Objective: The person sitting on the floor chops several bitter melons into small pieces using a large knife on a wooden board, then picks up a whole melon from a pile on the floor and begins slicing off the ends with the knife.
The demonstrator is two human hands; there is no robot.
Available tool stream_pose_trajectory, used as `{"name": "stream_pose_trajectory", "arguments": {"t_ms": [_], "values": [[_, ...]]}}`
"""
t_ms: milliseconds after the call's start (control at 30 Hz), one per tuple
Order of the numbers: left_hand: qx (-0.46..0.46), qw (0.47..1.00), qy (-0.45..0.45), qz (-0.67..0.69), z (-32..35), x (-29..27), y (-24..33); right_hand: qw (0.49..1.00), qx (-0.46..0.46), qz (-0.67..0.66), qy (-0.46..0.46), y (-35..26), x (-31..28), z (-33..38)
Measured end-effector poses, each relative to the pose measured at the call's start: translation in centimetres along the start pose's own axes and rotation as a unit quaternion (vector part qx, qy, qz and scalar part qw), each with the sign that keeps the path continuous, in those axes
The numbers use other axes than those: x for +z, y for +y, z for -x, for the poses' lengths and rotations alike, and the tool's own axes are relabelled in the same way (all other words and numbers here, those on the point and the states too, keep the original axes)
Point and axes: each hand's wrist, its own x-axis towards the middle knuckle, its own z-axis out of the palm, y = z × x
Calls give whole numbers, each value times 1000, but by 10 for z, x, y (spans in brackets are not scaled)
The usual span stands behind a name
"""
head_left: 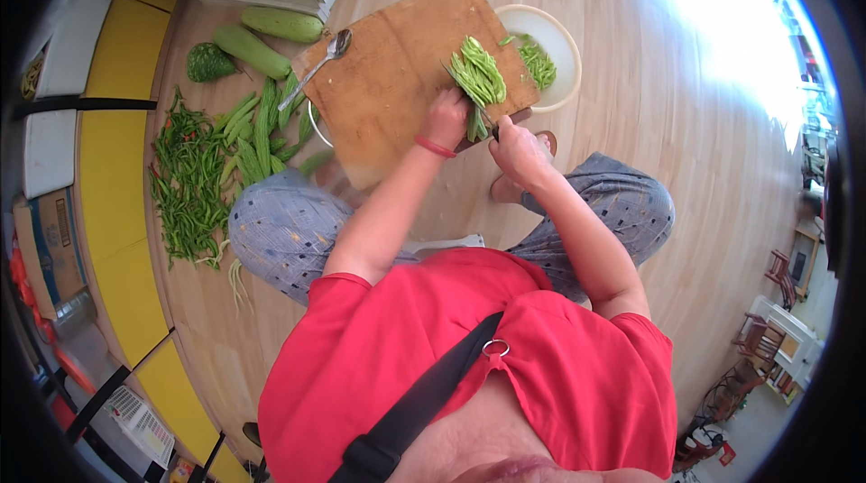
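My right hand point(521, 154) is closed round the dark handle of a knife point(487, 119), at the near right edge of a wooden cutting board point(379, 77). Beside it my left hand point(446, 119), with a red band at the wrist, has its fingers curled against a green vegetable piece point(476, 128); its fingertips are partly hidden. The knife blade lies close to those fingers and mostly cannot be made out. Just beyond both hands, a heap of thin light-green vegetable strips point(478, 73) rests on the board.
A pale bowl point(568, 77) holding green slices stands against the board's right side. On the board's left edge lies a metal spoon point(337, 43). Green chillies point(189, 185), ridged bitter melons point(262, 127) and large green gourds point(253, 52) cover the floor at left, near yellow cabinet fronts point(113, 167).
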Motion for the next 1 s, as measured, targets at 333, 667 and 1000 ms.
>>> {"name": "stream_pose_trajectory", "arguments": {"t_ms": [333,667,1000], "values": [[5,997,-65,-45,-4,-18,16,999,-12,-41,20,12,21,-24],[-29,992,-118,-31,6,-14,20,1000,-16,-15,8,5,1,1],[-13,995,-99,-5,9,-20,24,1000,-25,-5,9,14,11,-14]]}}
